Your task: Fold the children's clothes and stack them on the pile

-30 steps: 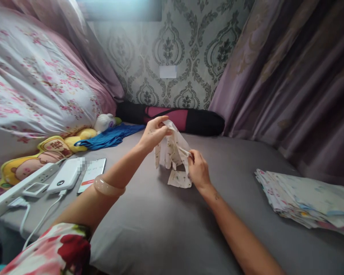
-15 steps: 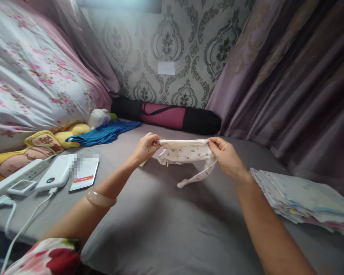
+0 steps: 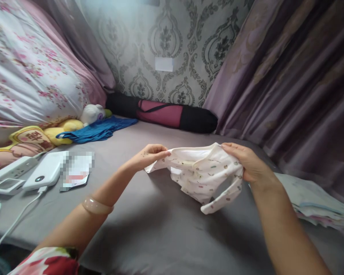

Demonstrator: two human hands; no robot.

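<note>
Power bank [image 3: 43, 176], on charging cable at bed edge | left hand [image 3: 149, 155], pinched shut on baby garment [image 3: 202, 173] corner | garment stretched flat just above grey bed [image 3: 160, 229], sleeve dangling | right hand [image 3: 246, 162], closed on opposite edge | folded laundry stack [image 3: 318, 200], set aside.

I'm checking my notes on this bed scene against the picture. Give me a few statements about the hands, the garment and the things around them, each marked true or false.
1. Both hands hold the small white printed baby garment. True: the left hand pinches one end and the right hand grips the other.
2. The garment lies flat on the grey bedsheet. False: it is held up, a sleeve dangling.
3. A stack of folded cloths lies to the right of the right arm. True.
4. The bangle is on the right wrist. False: it is on the left forearm.
5. The white power bank sits on the blue cloth. False: it lies on the sheet, apart from it.
</note>
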